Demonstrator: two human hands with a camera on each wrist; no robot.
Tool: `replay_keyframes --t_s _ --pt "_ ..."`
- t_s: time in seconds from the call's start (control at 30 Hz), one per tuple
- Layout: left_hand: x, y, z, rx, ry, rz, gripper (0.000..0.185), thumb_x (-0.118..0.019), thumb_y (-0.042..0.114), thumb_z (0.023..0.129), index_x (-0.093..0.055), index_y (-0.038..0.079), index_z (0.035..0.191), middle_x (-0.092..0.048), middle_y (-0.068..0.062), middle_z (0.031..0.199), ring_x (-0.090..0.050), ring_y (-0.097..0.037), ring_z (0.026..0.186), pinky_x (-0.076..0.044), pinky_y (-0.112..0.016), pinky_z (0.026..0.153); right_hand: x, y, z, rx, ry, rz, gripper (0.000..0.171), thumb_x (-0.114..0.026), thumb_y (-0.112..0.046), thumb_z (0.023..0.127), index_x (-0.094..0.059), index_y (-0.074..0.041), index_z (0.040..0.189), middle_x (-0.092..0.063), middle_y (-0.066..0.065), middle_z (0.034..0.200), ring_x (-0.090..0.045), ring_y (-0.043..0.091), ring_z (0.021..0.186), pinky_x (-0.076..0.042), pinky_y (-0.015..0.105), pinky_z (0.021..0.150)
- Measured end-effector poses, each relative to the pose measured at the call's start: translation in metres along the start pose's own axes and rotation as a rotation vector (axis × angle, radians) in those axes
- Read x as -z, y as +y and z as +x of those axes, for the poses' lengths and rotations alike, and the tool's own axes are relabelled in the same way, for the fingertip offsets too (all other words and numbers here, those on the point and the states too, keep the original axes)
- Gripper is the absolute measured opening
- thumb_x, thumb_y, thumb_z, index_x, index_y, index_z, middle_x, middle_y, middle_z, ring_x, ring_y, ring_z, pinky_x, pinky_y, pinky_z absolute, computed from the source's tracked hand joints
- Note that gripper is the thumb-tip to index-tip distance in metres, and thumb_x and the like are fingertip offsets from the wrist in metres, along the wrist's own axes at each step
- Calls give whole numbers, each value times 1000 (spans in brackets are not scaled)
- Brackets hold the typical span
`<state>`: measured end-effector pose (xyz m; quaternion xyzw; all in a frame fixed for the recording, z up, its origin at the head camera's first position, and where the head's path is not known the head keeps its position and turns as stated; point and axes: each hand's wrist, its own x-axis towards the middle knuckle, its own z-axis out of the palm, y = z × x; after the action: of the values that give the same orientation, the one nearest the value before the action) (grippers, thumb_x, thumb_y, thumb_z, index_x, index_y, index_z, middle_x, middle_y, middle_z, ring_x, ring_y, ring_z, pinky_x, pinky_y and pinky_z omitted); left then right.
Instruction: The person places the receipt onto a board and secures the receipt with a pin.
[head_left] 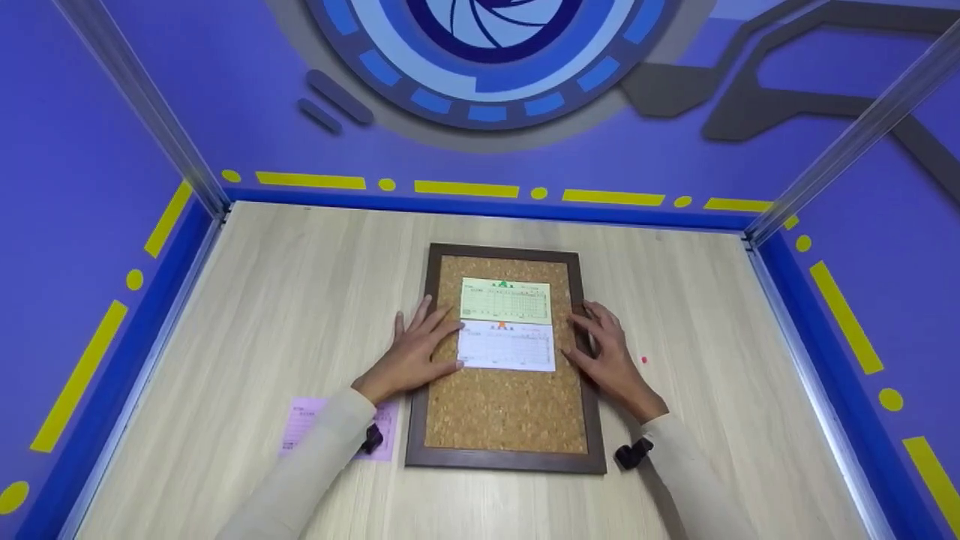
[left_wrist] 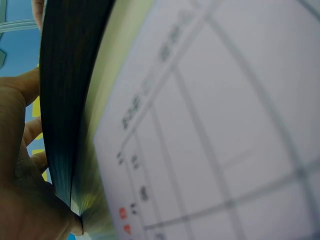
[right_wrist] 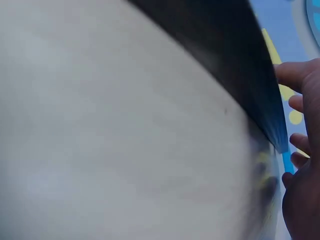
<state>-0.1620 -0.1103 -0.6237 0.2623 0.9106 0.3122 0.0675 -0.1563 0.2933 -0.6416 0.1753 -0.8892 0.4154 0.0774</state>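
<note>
A cork board [head_left: 504, 412] in a dark wooden frame [head_left: 504, 459] lies on the table. A pale green printed slip [head_left: 506, 302] is on the cork with a green pin [head_left: 503, 284] at its top edge. Directly below sits a white printed slip [head_left: 506, 351], an orange pin [head_left: 502, 325] at its top. My left hand [head_left: 411, 351] rests across the frame's left side, fingers spread, index fingertip and thumb tip at the white slip's left edge. My right hand [head_left: 609, 352] lies over the frame's right side, its index fingertip and thumb reaching over the cork near that slip.
A purple printed slip [head_left: 300, 427] lies on the table [head_left: 322, 300] left of the board, partly hidden by my left forearm. To the right of my right hand is a tiny red object [head_left: 643, 360]. Blue walls [head_left: 255, 120] enclose the table at the back and sides.
</note>
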Motion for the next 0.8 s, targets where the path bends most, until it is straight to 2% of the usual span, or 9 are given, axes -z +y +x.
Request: replay_keyframes --t_s 0.17,0.33,0.5,0.8 --pt "-1 -1 1 3 0 8 69 -73 53 101 -57 19 160 -28 -11 181 0 -43 170 5 -85 122 4 8 -3 -32 -13 -15 65 -86 -23 97 -62 -6 154 -40 25 171 -23 48 164 -17 74 127" --pt "-1 0 0 -2 0 5 70 -73 53 101 -58 19 160 -29 -12 181 0 -44 170 5 -85 121 10 17 -6 14 -2 -44 67 -85 -18 96 -59 -2 155 -43 29 167 -24 52 162 -16 77 126" --pt "0 0 0 -11 0 -10 70 -73 53 101 -57 19 160 -28 -13 181 1 -43 170 6 -86 121 15 24 -10 16 -6 -50 66 -81 -18 97 -57 1 156 -48 28 164 -24 51 162 -16 75 127" --pt "0 -1 0 -10 3 0 70 -75 51 100 -58 18 160 -29 -13 181 0 -44 170 4 -87 121 15 31 -13 131 0 -129 61 -78 -16 96 -61 4 151 -57 28 155 -37 53 156 -23 74 124"
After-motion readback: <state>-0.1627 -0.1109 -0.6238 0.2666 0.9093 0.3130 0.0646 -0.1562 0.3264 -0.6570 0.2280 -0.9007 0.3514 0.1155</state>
